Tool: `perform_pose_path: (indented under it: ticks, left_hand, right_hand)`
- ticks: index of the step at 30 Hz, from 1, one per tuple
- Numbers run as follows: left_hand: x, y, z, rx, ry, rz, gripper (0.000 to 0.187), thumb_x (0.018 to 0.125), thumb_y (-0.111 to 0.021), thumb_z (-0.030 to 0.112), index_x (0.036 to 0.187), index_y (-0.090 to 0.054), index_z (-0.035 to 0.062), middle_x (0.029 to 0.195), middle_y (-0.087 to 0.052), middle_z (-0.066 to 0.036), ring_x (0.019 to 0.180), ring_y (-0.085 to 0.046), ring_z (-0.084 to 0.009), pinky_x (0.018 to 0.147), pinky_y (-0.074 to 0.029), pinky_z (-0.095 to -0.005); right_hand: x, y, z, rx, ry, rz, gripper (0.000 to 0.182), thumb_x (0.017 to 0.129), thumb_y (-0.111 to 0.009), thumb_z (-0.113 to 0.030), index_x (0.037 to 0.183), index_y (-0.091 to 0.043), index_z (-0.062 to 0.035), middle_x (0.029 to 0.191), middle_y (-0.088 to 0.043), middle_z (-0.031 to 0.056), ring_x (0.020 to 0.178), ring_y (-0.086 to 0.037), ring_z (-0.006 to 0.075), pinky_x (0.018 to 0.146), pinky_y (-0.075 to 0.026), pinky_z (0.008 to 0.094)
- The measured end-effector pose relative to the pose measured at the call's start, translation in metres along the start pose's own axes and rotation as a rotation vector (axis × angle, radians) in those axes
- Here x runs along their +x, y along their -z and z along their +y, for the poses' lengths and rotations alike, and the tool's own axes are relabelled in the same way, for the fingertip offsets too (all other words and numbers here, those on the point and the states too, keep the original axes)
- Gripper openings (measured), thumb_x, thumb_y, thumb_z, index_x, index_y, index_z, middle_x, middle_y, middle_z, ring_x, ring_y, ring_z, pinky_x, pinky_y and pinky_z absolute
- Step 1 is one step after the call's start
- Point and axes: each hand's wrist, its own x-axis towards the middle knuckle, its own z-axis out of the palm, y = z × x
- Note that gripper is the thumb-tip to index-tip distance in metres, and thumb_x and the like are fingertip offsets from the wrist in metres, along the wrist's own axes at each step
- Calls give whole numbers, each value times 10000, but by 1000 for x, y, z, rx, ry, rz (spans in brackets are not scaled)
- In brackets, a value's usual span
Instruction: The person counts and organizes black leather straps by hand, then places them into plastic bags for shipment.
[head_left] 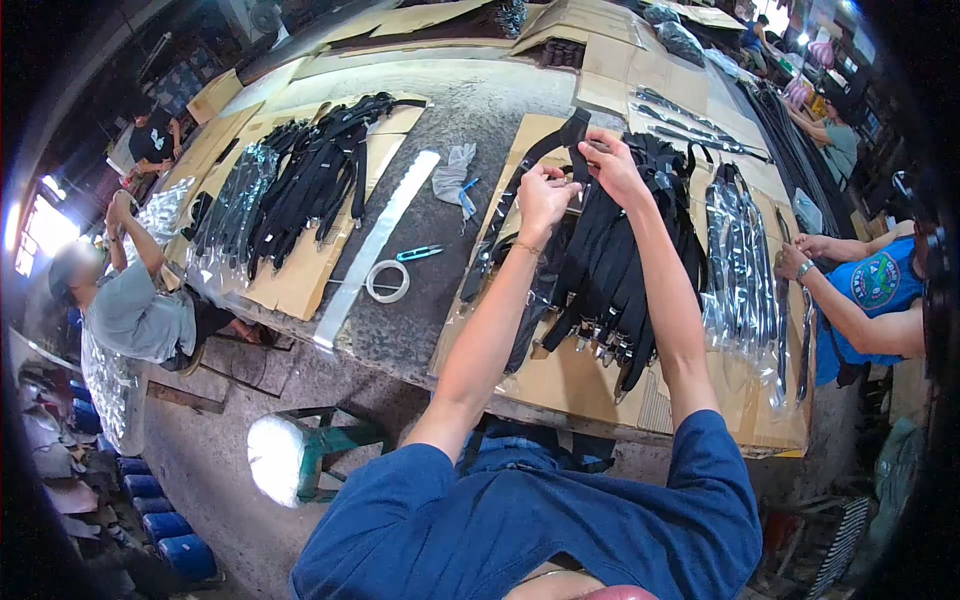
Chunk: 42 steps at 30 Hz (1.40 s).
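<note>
Blue-sleeved arms reaching up from the lower centre of the frame, both hands meeting at upper centre over the worktop [440,290]. Left hand [545,195] closed in a pinch on a black belt [573,130], thumb and fingers bunched around the strap; right hand [610,165] likewise clamped on the same strap a little higher and to the right, fingers curled over its edge. Belt held just above the pile of black belts [610,270] at centre frame, its upper end folded into a loop near the fingertips, its tail hanging down to the left across brown cardboard [560,385]. Judged light and limp: bends freely, sags under its own weight, no stiffness along the length, though flat and somewhat springy across the width. Surface matte to slightly glossy, probably smooth enough to slide through a loose pinch, so best taken flat-wise, thumb on one face and fingers on the other, near the end being worked. Not fragile; metal buckles showing at the lower end of the pile, the only hard and heavier parts. Bagged belts [740,265] in clear, shiny plastic lying just right of the pile, slippery by the look. Left of centre, a roll of tape [387,281] and a small blue-handled tool [420,253] on bare worktop. Other people's hands at far right edge, well apart.
</note>
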Motion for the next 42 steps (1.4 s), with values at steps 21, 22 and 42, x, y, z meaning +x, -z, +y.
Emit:
perform_pose_path:
  ticks: [21,22,42]
  left_hand:
    - [44,-30,81,258,-184,178,412,527,-864,208,776,-616,-6,763,-666,-132,706,-643,-216,674,-524,-339]
    - [42,-29,79,251,-195,196,399,529,-869,218,714,-589,4,721,-652,-118,675,-629,-215,652,-516,-339]
    - [61,-31,53,-239,-171,257,316,561,-843,14,604,-531,38,608,-571,-16,555,-503,-87,503,-445,-262]
  right_hand:
    - [20,-20,-11,332,341,359,145,812,-650,-7,954,-622,-15,847,-633,28,717,-577,97,597,-451,226]
    - [21,-18,-11,377,285,357,150,801,-656,-13,948,-629,-31,828,-625,18,676,-560,91,566,-437,223]
    - [-176,-59,60,-263,203,224,151,912,-598,-144,992,-599,-16,732,-552,-14,587,-484,48,517,-418,200]
